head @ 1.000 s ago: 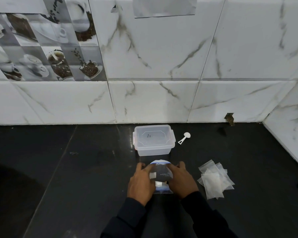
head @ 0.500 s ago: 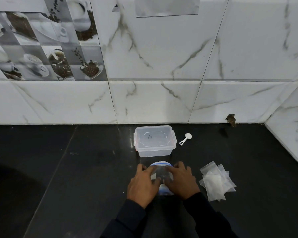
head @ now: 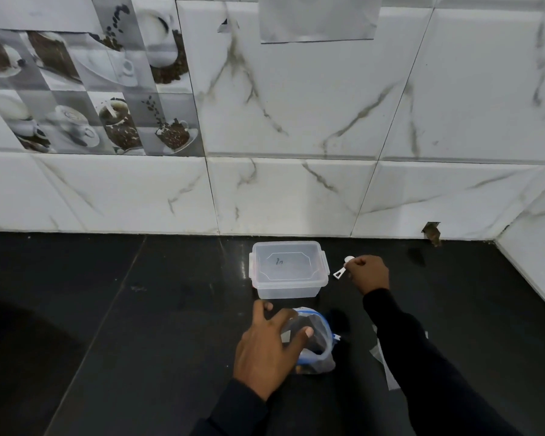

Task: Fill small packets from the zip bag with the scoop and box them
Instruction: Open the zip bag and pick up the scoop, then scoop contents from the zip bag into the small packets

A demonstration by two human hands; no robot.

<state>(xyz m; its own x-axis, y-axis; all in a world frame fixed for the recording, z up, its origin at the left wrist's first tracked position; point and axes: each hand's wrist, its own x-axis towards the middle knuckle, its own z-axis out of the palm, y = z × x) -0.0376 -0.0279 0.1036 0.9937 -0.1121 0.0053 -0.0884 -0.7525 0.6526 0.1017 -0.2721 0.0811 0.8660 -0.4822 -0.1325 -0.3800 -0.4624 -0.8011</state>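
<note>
The lidded box sits near the wall. Just in front of it the zip bag stands open, the left hand holding its rim, fingers spread, thumb at the mouth. Right of the box, the right hand pinches the scoop, handle slanting back toward the bag, bowl toward the wall.

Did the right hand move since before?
Yes. The right hand went from the clear blue-rimmed zip bag toward the white tiled wall, now pinching the small white plastic scoop right of the clear lidded plastic box.
</note>
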